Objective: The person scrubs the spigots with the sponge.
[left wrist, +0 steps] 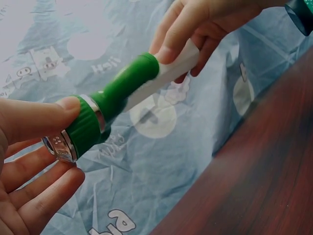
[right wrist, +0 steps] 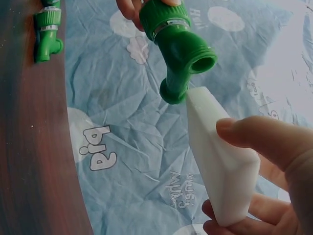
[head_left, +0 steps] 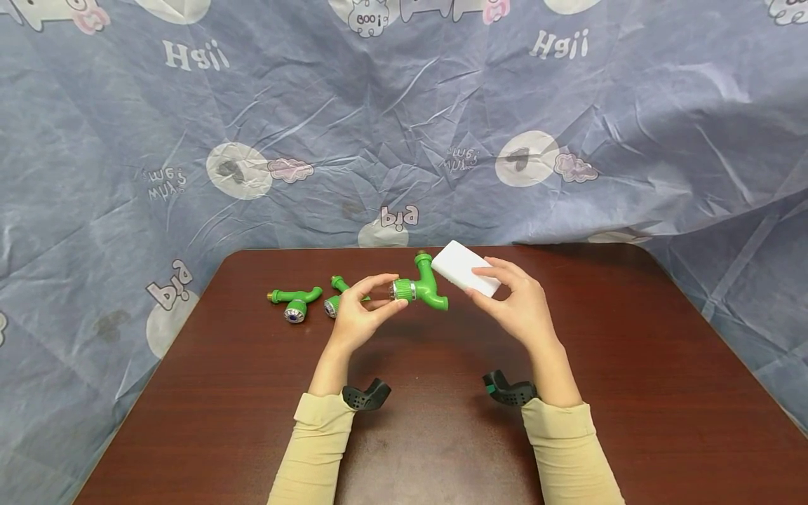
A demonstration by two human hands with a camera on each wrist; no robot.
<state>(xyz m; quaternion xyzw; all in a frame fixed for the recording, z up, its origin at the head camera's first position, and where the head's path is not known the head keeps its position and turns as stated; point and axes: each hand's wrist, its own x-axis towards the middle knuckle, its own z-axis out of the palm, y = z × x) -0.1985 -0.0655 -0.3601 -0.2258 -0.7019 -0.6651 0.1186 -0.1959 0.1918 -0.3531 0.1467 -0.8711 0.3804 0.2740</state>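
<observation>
A green plastic faucet (head_left: 426,286) with a ribbed, silver-banded knob is held up over the table by my left hand (head_left: 358,315). In the left wrist view the thumb and fingers pinch its knob (left wrist: 84,125). My right hand (head_left: 520,301) grips a white rectangular sponge-like block (head_left: 466,268) between thumb and fingers. The right wrist view puts the near end of the white block (right wrist: 220,156) in the fingers and its far end right at the faucet's body (right wrist: 178,58). The faucet's spout opening faces that camera.
On the dark red-brown table (head_left: 252,400) lie two more green faucets to the left: one in full view (head_left: 297,301), the other (head_left: 339,284) partly hidden behind my left hand. A wrinkled blue-grey printed cloth (head_left: 404,126) hangs behind the table. Each wrist wears a black strap mount (head_left: 367,395).
</observation>
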